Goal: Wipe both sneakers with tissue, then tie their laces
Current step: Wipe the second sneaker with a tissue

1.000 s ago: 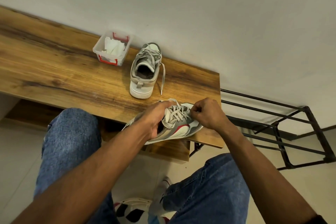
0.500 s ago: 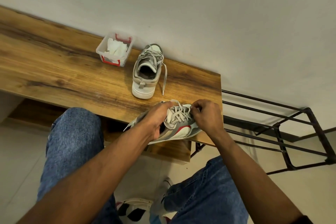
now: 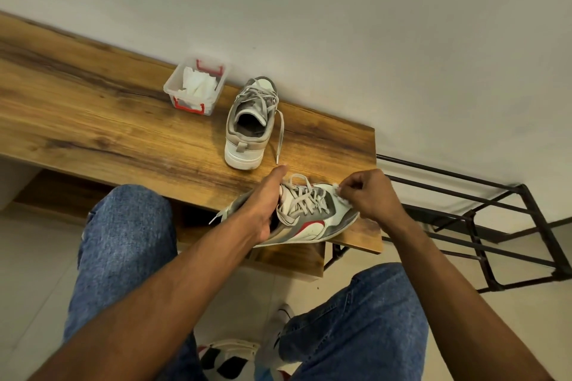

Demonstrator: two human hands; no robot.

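Head view, looking down on a wooden tabletop (image 3: 102, 120) set against a pale wall (image 3: 371, 25). The near sneaker (image 3: 312, 219) lies tilted on its side at the tabletop's front right corner, toe pointing right; its upper is white and grey with a red stripe along the flank, and its grey laces (image 3: 301, 199) are threaded but loose, one end trailing off past the heel. The left hand (image 3: 266, 204) reaches into the collar, fingers hidden inside the shoe and thumb lying along the tongue; this grip holds the sneaker. The right hand (image 3: 370, 195) is curled, its fingertips pinching a small wad of white tissue (image 3: 340, 195) against the toe cap. The far sneaker (image 3: 249, 124) stands upright near the wall, heel toward the camera, opening visible, with one lace (image 3: 280, 136) running loose down the tabletop to its right. Just left of it, a clear plastic box (image 3: 195, 86) with red clasps holds more white tissue. The near sneaker's sole overhangs the front edge, and the tabletop's right edge is just beyond its toe. To the right stands a black metal rack (image 3: 483, 226); broad bare wood extends to the left. Denim-clad knees (image 3: 123, 241) frame the lower view above a tiled floor (image 3: 28, 272).
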